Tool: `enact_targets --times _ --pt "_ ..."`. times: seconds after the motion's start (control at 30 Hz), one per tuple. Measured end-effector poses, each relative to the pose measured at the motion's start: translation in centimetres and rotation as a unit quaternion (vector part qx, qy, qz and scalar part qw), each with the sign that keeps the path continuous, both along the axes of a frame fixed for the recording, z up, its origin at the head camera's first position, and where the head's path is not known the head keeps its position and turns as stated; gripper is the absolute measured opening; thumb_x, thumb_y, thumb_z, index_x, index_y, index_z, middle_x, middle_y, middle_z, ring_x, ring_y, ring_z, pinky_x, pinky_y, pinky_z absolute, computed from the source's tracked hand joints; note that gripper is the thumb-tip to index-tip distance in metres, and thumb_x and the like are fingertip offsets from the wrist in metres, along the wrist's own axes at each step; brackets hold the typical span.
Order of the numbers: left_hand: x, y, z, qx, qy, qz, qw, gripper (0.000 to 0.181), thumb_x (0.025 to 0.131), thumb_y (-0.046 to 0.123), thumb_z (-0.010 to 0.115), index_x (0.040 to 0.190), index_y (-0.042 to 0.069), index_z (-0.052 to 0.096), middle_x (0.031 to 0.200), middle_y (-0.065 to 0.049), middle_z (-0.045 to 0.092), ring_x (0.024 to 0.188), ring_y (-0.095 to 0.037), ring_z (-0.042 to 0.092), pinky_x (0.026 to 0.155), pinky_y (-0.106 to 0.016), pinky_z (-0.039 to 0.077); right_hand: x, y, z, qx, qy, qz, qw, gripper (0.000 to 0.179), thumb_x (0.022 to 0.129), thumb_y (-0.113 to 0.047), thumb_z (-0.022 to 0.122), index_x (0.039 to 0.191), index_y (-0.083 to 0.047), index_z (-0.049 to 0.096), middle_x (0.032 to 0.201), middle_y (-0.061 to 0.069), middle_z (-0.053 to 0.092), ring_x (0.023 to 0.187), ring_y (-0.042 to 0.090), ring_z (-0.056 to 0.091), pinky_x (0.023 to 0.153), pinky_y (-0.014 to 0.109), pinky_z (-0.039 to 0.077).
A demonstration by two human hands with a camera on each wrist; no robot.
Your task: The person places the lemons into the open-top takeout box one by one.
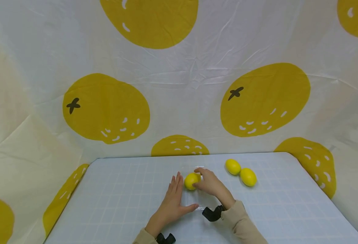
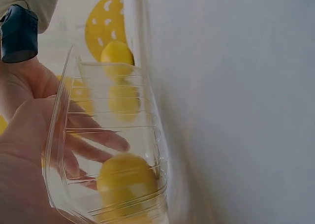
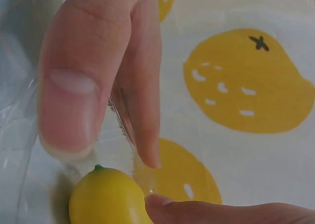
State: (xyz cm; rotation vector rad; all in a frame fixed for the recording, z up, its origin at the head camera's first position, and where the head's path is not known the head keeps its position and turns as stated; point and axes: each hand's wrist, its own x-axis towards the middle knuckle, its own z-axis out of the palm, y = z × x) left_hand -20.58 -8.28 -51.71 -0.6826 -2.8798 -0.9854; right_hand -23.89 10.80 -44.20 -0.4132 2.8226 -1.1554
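Observation:
A clear plastic container (image 2: 153, 128) stands on the table with a yellow lemon (image 1: 190, 182) inside, at its left end. My left hand (image 1: 172, 205) rests against the container's left side, fingers straight and thumb spread along the near side. Over the container reaches my right hand (image 1: 211, 184), its fingertips close beside the lemon. In the right wrist view the right thumb (image 3: 74, 101) and a straight finger hang above the lemon (image 3: 108, 199), with a gap between. A fingertip of the left hand shows at the lemon's edge there.
Two more lemons, one farther back (image 1: 232, 166) and one nearer (image 1: 248, 177), lie side by side on the table right of the container. The table (image 1: 114, 196) has a pale checked cover. Behind it hangs a white cloth (image 1: 185, 101) printed with large yellow fruit.

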Motion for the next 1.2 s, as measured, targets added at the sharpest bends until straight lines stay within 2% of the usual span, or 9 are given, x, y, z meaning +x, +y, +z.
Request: enact_targets --times 0.13,0.27,0.37,0.47,0.57,0.7,0.93,1.07,1.2 --pt "0.0 0.0 -0.1 0.003 0.008 0.001 1.0000 0.120 0.080 0.074 0.063 0.158 0.001 0.008 0.166 -0.012 -0.002 0.151 -0.037 0.000 0.118 -0.056 0.011 0.6 0.6 0.6 -0.010 -0.004 -0.010 0.9999 0.048 0.083 -0.013 0.078 0.126 0.001 0.062 0.127 0.024 0.061 0.118 0.044 0.055 0.097 0.059 0.045" --pt "0.0 0.1 -0.1 -0.007 -0.001 0.007 1.0000 0.121 0.080 0.076 0.061 0.158 0.002 0.007 0.166 -0.011 -0.004 0.151 -0.035 -0.002 0.119 -0.056 0.011 0.5 1.9 1.1 -0.040 0.000 -0.033 0.9986 0.043 0.086 -0.018 0.077 0.125 -0.004 0.064 0.122 0.021 0.064 0.098 0.034 0.066 0.082 0.048 0.056" --pt "-0.1 0.2 -0.1 -0.016 -0.007 0.012 0.9998 0.121 0.080 0.076 0.060 0.159 0.003 0.006 0.167 -0.009 -0.005 0.151 -0.034 -0.003 0.119 -0.055 0.010 0.2 3.3 1.4 -0.084 0.016 -0.046 0.9953 0.038 0.089 -0.021 0.075 0.123 -0.008 0.066 0.118 0.016 0.067 0.087 0.025 0.068 0.074 0.039 0.058" --pt "-0.2 0.2 -0.2 -0.019 -0.006 0.014 0.9997 0.121 0.079 0.076 0.061 0.159 0.003 0.007 0.167 -0.009 -0.005 0.151 -0.034 -0.002 0.119 -0.054 0.010 0.0 5.3 1.6 -0.136 0.056 -0.046 0.9880 0.034 0.091 -0.022 0.073 0.121 -0.007 0.067 0.116 0.015 0.068 0.088 0.024 0.069 0.076 0.035 0.058" --pt "-0.1 0.2 -0.2 -0.018 -0.002 0.015 0.9997 0.122 0.079 0.076 0.063 0.159 0.002 0.008 0.167 -0.009 -0.004 0.151 -0.034 -0.001 0.119 -0.054 0.010 -0.3 7.4 1.5 -0.189 0.100 -0.043 0.9759 0.031 0.094 -0.020 0.071 0.120 -0.005 0.068 0.116 0.015 0.068 0.093 0.022 0.069 0.080 0.028 0.057" --pt "0.1 0.1 -0.1 -0.016 0.000 0.013 0.9998 0.121 0.079 0.073 0.065 0.158 0.001 0.008 0.167 -0.010 -0.004 0.151 -0.034 -0.001 0.119 -0.053 0.009 -0.7 10.4 0.9 -0.272 0.137 -0.046 0.9514 0.029 0.095 -0.015 0.068 0.120 0.001 0.067 0.118 0.020 0.067 0.099 0.017 0.068 0.086 0.019 0.053" --pt "0.2 0.1 0.0 -0.018 -0.007 0.012 0.9998 0.120 0.079 0.070 0.067 0.158 0.001 0.008 0.166 -0.012 -0.004 0.151 -0.035 -0.002 0.119 -0.053 0.009 -0.8 14.8 -0.9 -0.362 0.150 -0.094 0.9151 0.036 0.098 -0.014 0.063 0.127 0.008 0.060 0.122 0.017 0.067 0.108 0.014 0.065 0.094 0.016 0.048" --pt "0.2 0.2 -0.1 -0.021 -0.010 0.012 0.9996 0.121 0.079 0.072 0.065 0.159 0.002 0.007 0.166 -0.011 -0.004 0.151 -0.034 -0.002 0.119 -0.054 0.009 -0.8 16.6 -2.5 -0.379 0.122 -0.110 0.9106 0.043 0.099 -0.017 0.062 0.133 0.009 0.054 0.129 0.014 0.063 0.115 0.012 0.060 0.095 0.013 0.045" --pt "0.2 0.2 -0.1 -0.020 -0.010 0.011 0.9997 0.121 0.079 0.075 0.063 0.159 0.002 0.007 0.166 -0.011 -0.004 0.151 -0.035 -0.002 0.119 -0.054 0.009 -1.2 17.9 -4.6 -0.360 0.063 -0.118 0.9232 0.051 0.100 -0.022 0.061 0.143 0.002 0.048 0.144 0.012 0.052 0.127 0.011 0.050 0.097 0.009 0.040"
